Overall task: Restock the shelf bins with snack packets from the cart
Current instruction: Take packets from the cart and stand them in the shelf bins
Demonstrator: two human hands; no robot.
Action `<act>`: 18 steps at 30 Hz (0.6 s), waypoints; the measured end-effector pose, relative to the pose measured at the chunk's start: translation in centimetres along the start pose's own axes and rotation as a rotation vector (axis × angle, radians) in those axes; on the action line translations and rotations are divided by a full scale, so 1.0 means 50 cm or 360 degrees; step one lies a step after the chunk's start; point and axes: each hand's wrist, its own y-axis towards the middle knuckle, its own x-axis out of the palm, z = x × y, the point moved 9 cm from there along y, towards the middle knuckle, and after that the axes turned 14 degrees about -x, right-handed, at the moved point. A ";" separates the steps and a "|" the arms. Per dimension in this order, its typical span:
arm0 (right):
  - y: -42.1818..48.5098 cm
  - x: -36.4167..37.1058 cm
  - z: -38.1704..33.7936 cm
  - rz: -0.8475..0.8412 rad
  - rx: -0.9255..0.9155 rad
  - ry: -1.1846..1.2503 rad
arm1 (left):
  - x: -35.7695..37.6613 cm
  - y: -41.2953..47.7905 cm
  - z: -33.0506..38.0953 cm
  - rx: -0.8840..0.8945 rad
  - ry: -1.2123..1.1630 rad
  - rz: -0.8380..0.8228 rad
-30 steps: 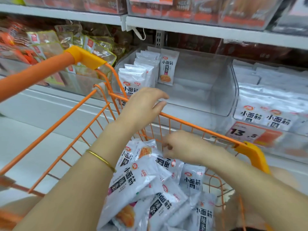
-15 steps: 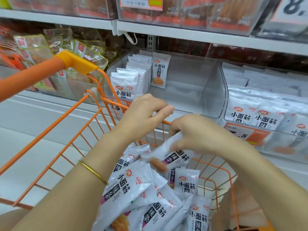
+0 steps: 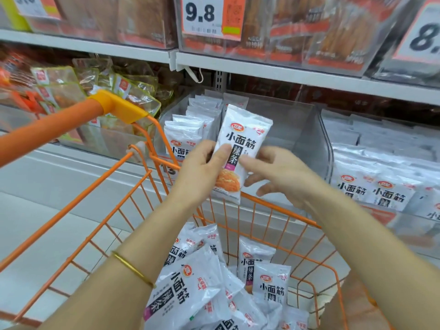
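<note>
A white snack packet (image 3: 240, 144) with black characters and an orange food picture stands upright above the orange cart's far rim (image 3: 281, 206). My left hand (image 3: 197, 177) grips its lower left side, thumb across the front. My right hand (image 3: 283, 177) is at the packet's right edge with loosely extended fingers, index fingertip touching it. Behind the packet is a clear shelf bin (image 3: 297, 129); a row of the same packets (image 3: 188, 132) stands along its left side. Several more packets (image 3: 190, 289) lie piled in the cart.
The cart's orange handle (image 3: 47, 132) crosses the left of the view. A neighbouring bin (image 3: 381, 167) on the right is full of the same white packets. A bin of yellow-green packets (image 3: 71, 86) is on the left. An upper shelf carries a 9.8 price tag (image 3: 209, 17).
My right hand lifted a packet out of the cart and passed it up to my left hand, which now grips it upright in front of the bin. My view has tilted upward.
</note>
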 end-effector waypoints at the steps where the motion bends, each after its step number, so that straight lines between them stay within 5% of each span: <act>1: 0.010 0.008 0.002 -0.0001 -0.0006 -0.0025 | 0.000 0.003 0.000 0.0008 0.0025 0.0019; 6: 0.112 -0.057 0.038 0.0388 0.0105 0.0185 | -0.008 0.016 -0.001 0.0344 0.0733 0.0264; 10: 0.219 -0.090 0.115 0.0495 0.0277 -0.0097 | 0.034 0.005 -0.035 0.0489 0.1366 0.0212; 18: 0.386 -0.092 0.198 0.0578 0.0296 -0.0576 | 0.038 0.006 -0.041 0.0562 0.1495 0.0306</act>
